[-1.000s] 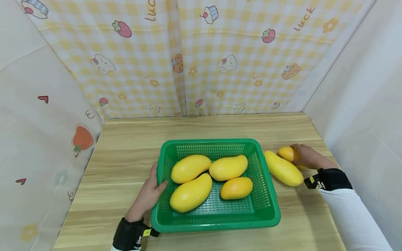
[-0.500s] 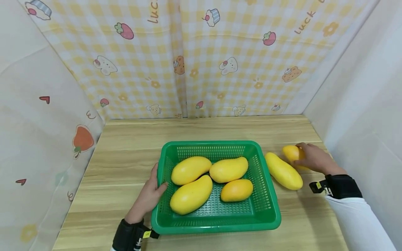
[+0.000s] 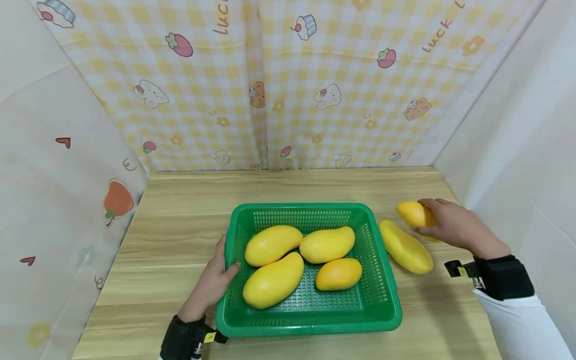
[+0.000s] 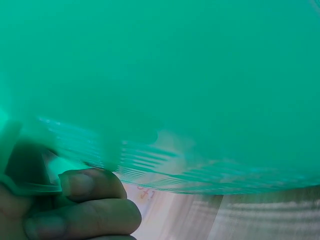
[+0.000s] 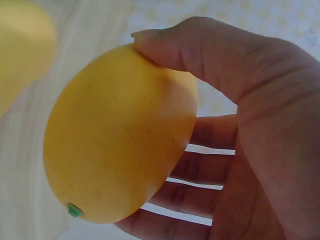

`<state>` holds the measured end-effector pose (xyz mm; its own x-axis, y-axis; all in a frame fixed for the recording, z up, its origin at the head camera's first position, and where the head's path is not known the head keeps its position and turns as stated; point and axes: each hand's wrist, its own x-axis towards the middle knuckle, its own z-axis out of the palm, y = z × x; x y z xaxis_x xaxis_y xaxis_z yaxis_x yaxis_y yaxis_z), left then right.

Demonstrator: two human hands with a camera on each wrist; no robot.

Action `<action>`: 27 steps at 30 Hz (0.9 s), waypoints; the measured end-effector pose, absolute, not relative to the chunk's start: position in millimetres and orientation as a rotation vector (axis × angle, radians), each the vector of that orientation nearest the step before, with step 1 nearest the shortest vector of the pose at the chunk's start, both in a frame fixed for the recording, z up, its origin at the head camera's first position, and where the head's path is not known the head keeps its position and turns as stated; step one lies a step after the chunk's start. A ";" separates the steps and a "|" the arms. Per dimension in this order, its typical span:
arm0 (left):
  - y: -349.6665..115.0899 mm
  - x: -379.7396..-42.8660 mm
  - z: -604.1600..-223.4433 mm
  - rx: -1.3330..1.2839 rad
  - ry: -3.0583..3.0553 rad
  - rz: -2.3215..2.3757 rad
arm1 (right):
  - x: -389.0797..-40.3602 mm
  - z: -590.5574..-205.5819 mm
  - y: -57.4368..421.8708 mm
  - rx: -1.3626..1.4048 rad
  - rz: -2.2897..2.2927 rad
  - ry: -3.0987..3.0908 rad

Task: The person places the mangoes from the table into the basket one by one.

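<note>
My right hand (image 3: 456, 225) grips a small orange-yellow mango (image 3: 414, 214) just right of the basket. In the right wrist view the thumb lies along one side of this mango (image 5: 117, 135), the fingers behind it; a green stem spot shows. A larger yellow mango (image 3: 406, 247) lies on the table against the basket's right side. A sliver of yellow shows under my right hand, its source mostly hidden. With the thumb over the rim and fingers outside, my left hand (image 3: 211, 280) holds the left edge of the green plastic basket (image 3: 310, 328). Inside lie several mangoes, including an orange-yellow one (image 3: 339, 274).
The wooden table (image 3: 189, 210) meets a yellow checked cloth (image 3: 297, 115) at the back. White cloth walls (image 3: 517, 165) flank both sides, the right one near my right forearm.
My right hand has lifted the small mango slightly from the table, its wrist swinging rightward. My left hand stays on the basket's edge, and the mangoes inside keep their places.
</note>
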<state>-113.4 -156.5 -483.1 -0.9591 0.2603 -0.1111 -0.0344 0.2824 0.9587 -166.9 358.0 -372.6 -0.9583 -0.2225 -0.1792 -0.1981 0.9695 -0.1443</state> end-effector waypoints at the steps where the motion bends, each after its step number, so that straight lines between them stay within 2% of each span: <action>1: -156.6 -113.5 -482.9 0.211 2.302 1.739 | -165.0 -369.5 353.8 -0.330 -0.174 2.935; 11: -156.9 -114.5 -481.3 0.180 2.247 1.763 | -145.7 -345.7 311.2 -0.556 -0.179 2.953; 27: -156.5 -115.6 -483.4 0.181 2.256 1.742 | -127.0 -348.7 268.5 -0.836 -0.186 2.894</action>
